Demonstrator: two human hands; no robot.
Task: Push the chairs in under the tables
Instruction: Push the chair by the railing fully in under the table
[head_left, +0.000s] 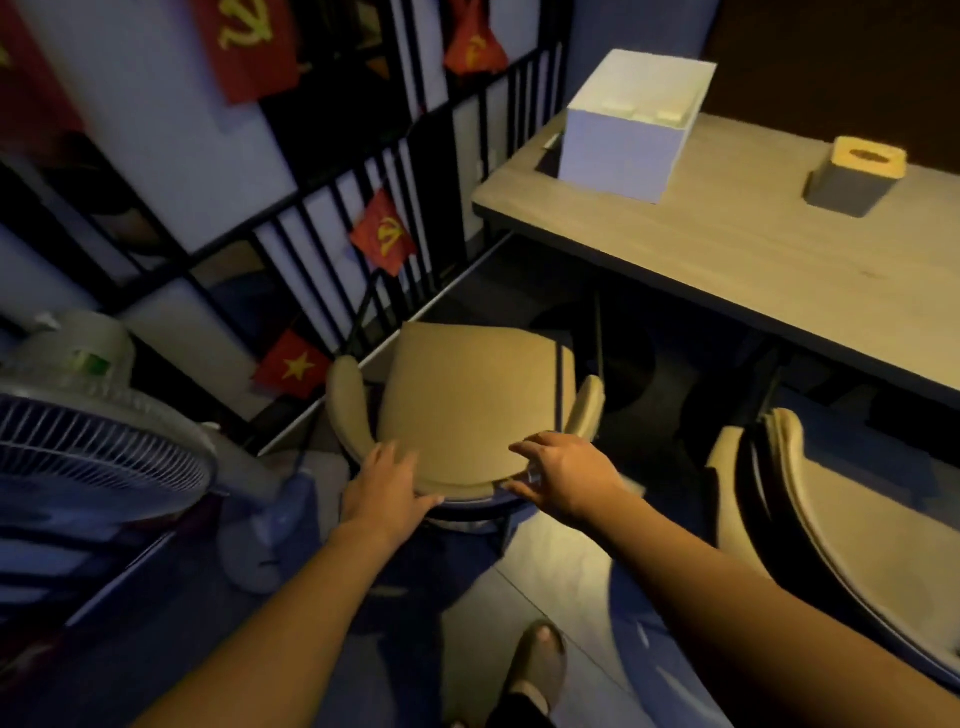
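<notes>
The chair is seen from above and behind; its legs are hidden beneath the seat, and its backrest rim is partly covered by both hands. A second chair is cut off by the right frame edge, so only its curved back and part of the seat are shown. The counter is cut off at the right, and the space beneath it is too dark for detail. The whole frame is slightly blurred. The chair stands on the floor, in front of the counter's left end and wholly clear of its near edge; dark open room is seen between seat front and counter. A black railing runs just beside the chair's left side, and a fan stands near on the left, partly cut off. The seat front is pointed away from the camera and slightly left, toward the railing corner, so the chair is not squared to the counter edge. The left hand is laid on the backrest's left curve, fingers spread, thumb along the rim. The right hand is set at the backrest's right end, fingers loosely spread and curled over the rim; whether the rim is truly gripped cannot be told. A white box and a small holder are carried on the counter, well apart from each other.
</notes>
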